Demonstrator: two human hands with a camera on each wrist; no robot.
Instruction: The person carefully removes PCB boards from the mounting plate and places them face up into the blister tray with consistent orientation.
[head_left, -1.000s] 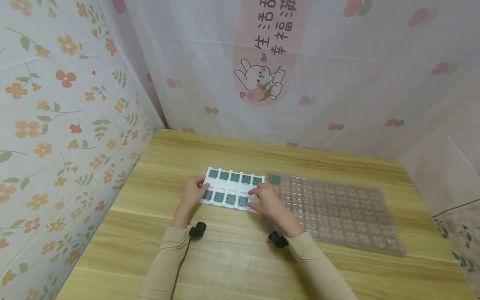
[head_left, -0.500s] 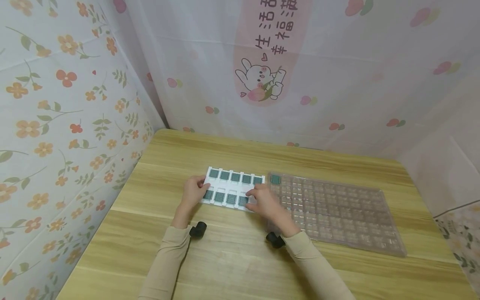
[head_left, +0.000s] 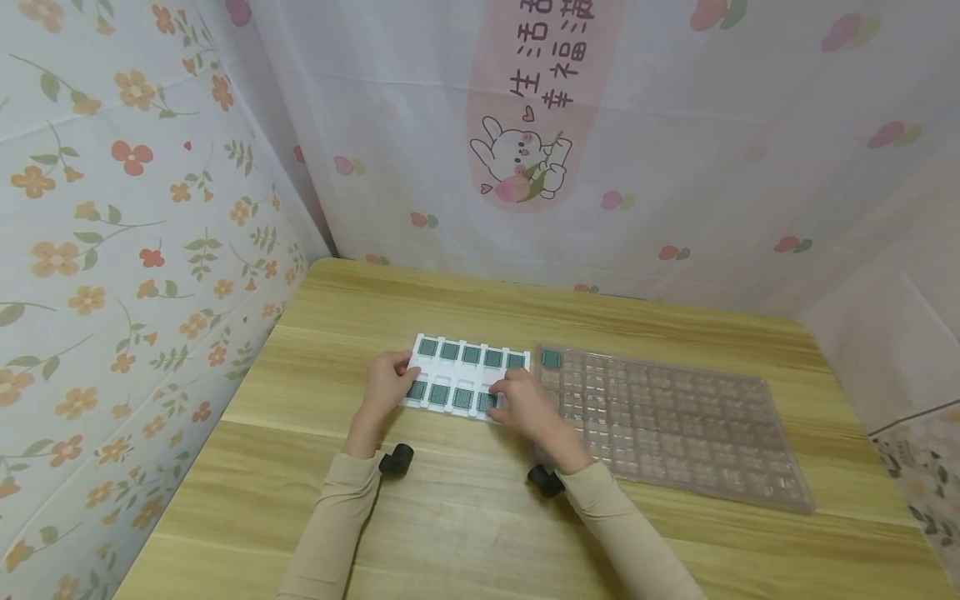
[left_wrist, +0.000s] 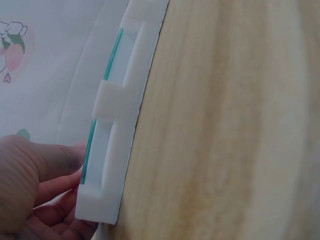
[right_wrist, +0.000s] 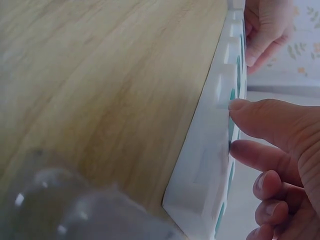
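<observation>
A white foam tray (head_left: 457,374) holds two rows of small green square chips in its pockets. My left hand (head_left: 386,383) grips the tray's left end, thumb on top by the corner chip. In the left wrist view its fingers curl against the end of the tray (left_wrist: 112,100). My right hand (head_left: 528,404) is over the tray's right end. Its thumb and index finger pinch a green chip (head_left: 486,402) in the near row. In the right wrist view the thumb (right_wrist: 250,112) and index finger meet the chip's edges at the tray's side.
Right of the white tray lies a large clear plastic tray (head_left: 675,421) with many pockets. One green chip (head_left: 551,359) sits in its far left corner pocket. Both rest on the wooden table (head_left: 450,533), with a patterned curtain (head_left: 660,208) behind.
My right hand has shifted slightly left, its fingertips coming onto the chip in the near row. The left hand and both trays have stayed in place.
</observation>
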